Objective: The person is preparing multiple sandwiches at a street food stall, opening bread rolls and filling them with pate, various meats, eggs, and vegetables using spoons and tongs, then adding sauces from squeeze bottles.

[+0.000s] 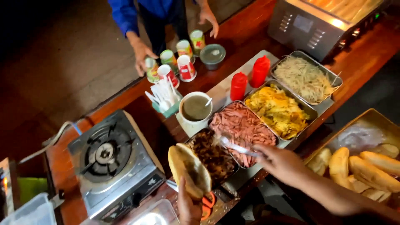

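The person's left hand [189,206] is wrapped around a split bread roll [189,170], holding it upright with the cut side opened toward the trays. The right hand [280,161] is closed on a pair of tongs [235,146], whose blurred tips hang over the tray of pink sliced meat [243,125] just ahead of the knuckles. Between the two hands, right beside the roll, sits a tray of dark chopped meat [212,156]. Beyond the right hand come a tray of yellow egg [277,110] and, further off, a tray of pale shredded strips [304,77]. Two red squeeze bottles [250,78] stand behind those trays, and a white pot of brown sauce [196,108] with a spoon is past the dark meat. Under the right forearm lies a wooden box of bread rolls [366,168]. Out from the left hand is a gas stove [110,160]. Across the counter another person's hand [141,54] touches a cluster of paper cups [175,62].
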